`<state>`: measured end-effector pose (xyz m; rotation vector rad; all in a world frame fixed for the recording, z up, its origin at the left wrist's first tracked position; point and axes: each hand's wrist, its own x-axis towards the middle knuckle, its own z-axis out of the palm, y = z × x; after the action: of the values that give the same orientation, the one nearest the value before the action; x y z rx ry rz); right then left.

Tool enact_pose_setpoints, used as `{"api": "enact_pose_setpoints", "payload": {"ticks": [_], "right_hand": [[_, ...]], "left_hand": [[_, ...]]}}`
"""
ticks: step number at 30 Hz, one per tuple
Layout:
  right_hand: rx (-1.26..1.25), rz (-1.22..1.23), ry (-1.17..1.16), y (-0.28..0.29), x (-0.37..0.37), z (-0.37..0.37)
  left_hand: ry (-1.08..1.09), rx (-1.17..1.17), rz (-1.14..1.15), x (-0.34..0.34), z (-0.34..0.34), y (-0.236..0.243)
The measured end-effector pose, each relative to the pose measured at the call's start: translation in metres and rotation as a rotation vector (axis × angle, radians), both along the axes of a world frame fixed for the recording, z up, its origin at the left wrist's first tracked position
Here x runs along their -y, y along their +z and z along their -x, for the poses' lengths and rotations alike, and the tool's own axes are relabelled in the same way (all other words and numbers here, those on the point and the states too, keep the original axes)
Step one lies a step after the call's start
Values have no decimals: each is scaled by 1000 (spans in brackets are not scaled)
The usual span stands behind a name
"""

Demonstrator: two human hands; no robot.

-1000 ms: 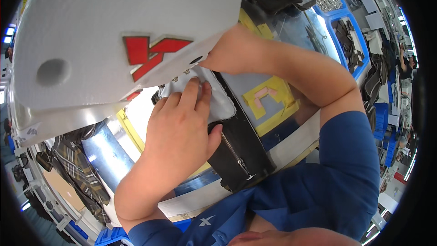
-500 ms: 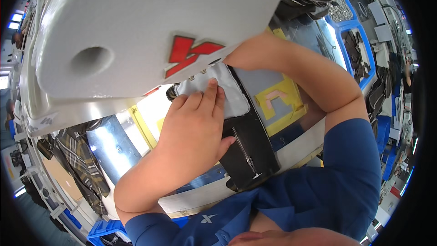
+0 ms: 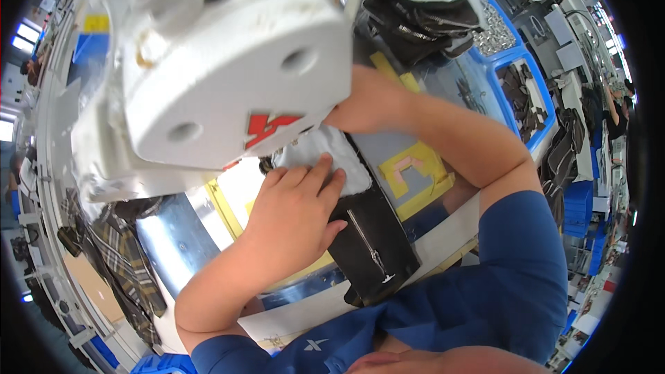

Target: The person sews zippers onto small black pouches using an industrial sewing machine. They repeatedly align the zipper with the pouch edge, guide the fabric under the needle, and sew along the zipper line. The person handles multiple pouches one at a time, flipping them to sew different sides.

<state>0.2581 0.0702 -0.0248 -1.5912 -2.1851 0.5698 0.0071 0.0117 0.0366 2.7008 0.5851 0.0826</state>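
Observation:
A black fabric piece (image 3: 393, 235) with a silver zipper (image 3: 365, 237) lies under the head of a white industrial sewing machine (image 3: 235, 90). A pale grey lining piece (image 3: 352, 170) covers its far part. My left hand (image 3: 294, 201) rests flat on the lining with its fingers stretched out, thumb beside the zipper's far end. At the right side of the machine head is my right hand (image 3: 370, 100), at the far edge of the lining. The machine head hides its fingers, so what they touch does not show.
Yellow tape (image 3: 422, 197) marks the machine bed right of the fabric. Dark zippered pieces (image 3: 415, 24) are stacked at the far right, by a blue tray (image 3: 502, 59) of small metal parts and dark scraps. Plaid cloth (image 3: 125, 256) hangs at the left.
The view has shifted, so the machine head looks smaller and more of the stack and tray shows. My left hand stays flat on the lining, and my right stays beside the machine head.

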Motion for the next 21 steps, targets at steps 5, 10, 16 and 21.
{"api": "enact_pose_setpoints", "payload": {"ticks": [5, 10, 16, 21], "right_hand": [[170, 203, -23, 32, 4, 18], [114, 122, -58, 25, 13, 11], [261, 167, 11, 22, 14, -1], [-49, 110, 6, 22, 42, -28]], "left_hand": [[35, 0, -32, 3, 3, -7], [23, -1, -65, 4, -3, -3], [34, 138, -73, 18, -16, -15], [42, 263, -97, 27, -23, -19]]}}
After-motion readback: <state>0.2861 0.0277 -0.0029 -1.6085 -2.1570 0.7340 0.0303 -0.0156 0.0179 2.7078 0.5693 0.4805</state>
